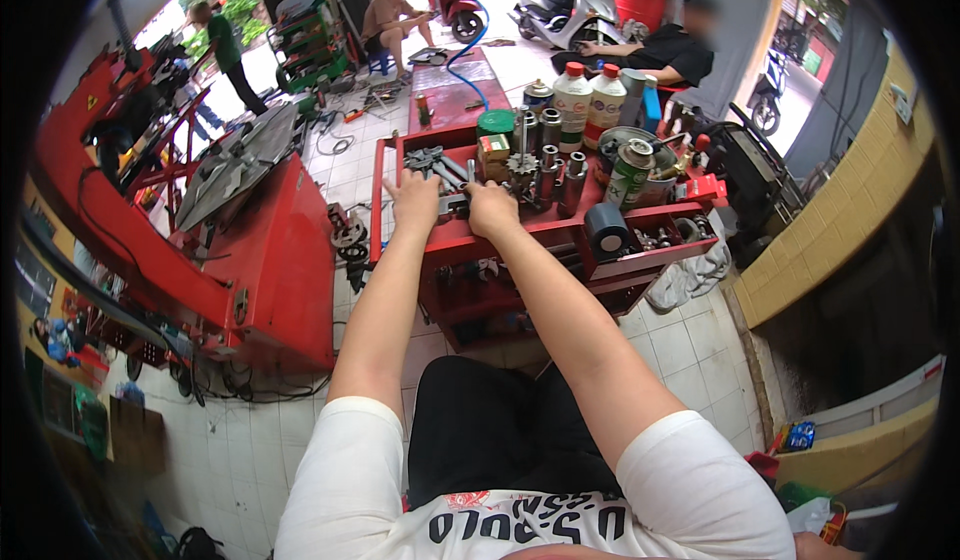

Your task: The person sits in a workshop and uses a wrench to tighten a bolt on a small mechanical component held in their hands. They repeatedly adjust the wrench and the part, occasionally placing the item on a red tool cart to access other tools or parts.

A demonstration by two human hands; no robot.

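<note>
Both my arms reach forward to a red tool cart (560, 230). My left hand (413, 202) lies at the left of its top tray with fingers spread, close to a pile of grey metal tools (432, 160). Just to the right is my right hand (492, 210), its fingers curled down near a dark metal tool (455, 204). What those fingers grip is hidden. Beyond my right hand stand a small box (494, 157), a green-lidded tub (495, 122) and several upright metal sockets (571, 185).
White bottles with red caps (572, 105) and a green spray can (630, 172) crowd the cart's right. A black roll (606, 230) rests at its front edge. A red lift (270, 270) stands left. One person (690, 50) sits behind the cart; others are farther back.
</note>
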